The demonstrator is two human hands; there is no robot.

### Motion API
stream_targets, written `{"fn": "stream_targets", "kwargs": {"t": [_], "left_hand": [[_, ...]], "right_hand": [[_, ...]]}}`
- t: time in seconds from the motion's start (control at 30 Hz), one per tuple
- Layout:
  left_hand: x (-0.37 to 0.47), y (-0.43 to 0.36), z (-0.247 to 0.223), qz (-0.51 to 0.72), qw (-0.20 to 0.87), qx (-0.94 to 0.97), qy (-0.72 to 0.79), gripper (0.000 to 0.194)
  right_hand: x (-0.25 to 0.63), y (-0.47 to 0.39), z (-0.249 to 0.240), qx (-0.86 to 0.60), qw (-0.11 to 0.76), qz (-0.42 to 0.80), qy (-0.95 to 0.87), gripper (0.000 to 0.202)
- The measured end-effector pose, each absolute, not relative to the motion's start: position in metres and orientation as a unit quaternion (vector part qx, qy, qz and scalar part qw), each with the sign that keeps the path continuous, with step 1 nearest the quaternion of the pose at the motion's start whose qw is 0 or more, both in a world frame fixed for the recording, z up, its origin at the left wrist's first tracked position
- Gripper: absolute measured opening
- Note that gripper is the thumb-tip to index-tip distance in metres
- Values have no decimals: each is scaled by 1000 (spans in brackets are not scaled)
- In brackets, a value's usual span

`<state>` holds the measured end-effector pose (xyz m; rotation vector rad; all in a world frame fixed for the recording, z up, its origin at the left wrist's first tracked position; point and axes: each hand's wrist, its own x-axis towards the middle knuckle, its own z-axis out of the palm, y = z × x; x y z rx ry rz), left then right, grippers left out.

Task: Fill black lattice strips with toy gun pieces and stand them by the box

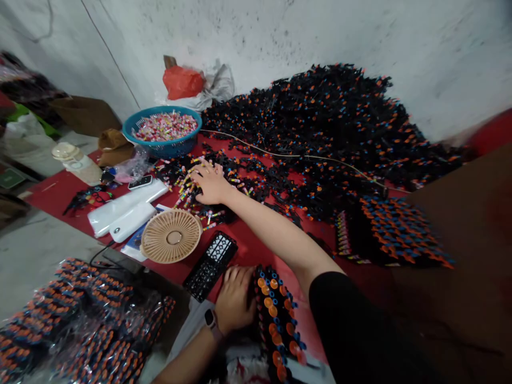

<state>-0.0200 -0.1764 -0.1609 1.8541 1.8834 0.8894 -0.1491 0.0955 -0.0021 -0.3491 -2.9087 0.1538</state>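
My right hand [210, 183] reaches across the red table [250, 232] and rests over a heap of small colourful tubes [186, 189], its fingers spread; whether any tube is under them is hidden. At the table's front edge lies my left hand [236, 298], with a watch on the wrist. Its fingers lie beside a black tray with a grid of slots [211, 265]. Right of that hand stands a row of black pieces with orange and blue round parts [276, 320]. A round beige basket [172, 236] sits left of the tray.
A blue basket [163, 146] of wrapped pieces stands at the back left. Against the wall rises a big pile of black pieces [320, 114]. White packets [134, 221], a phone [140, 182] and a drink cup [78, 164] are on the left. Bagged pieces [84, 325] lie lower left.
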Motion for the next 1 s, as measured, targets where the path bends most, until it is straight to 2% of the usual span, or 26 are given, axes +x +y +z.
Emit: {"fn": "stream_targets", "kwargs": {"t": [0.13, 0.33, 0.43, 0.63, 0.77, 1.0], "left_hand": [[-19, -176, -162, 314, 190, 647, 669, 76], [-21, -173, -153, 315, 204, 646, 665, 78], [-22, -173, -152, 314, 211, 648, 662, 78], [-21, -174, -162, 314, 189, 650, 666, 76], [-22, -175, -167, 318, 166, 658, 662, 75], [-26, -174, -168, 321, 146, 669, 655, 72]], "right_hand": [[-174, 109, 26, -211, 154, 86, -962, 56], [-200, 124, 22, -341, 0, 119, -933, 67], [-192, 120, 8, -386, 5, 115, -915, 67], [-132, 110, -13, -388, 13, 58, -920, 57], [-75, 105, -31, -389, 5, 44, -920, 63], [4, 84, -67, -372, 47, 20, -927, 68]]}}
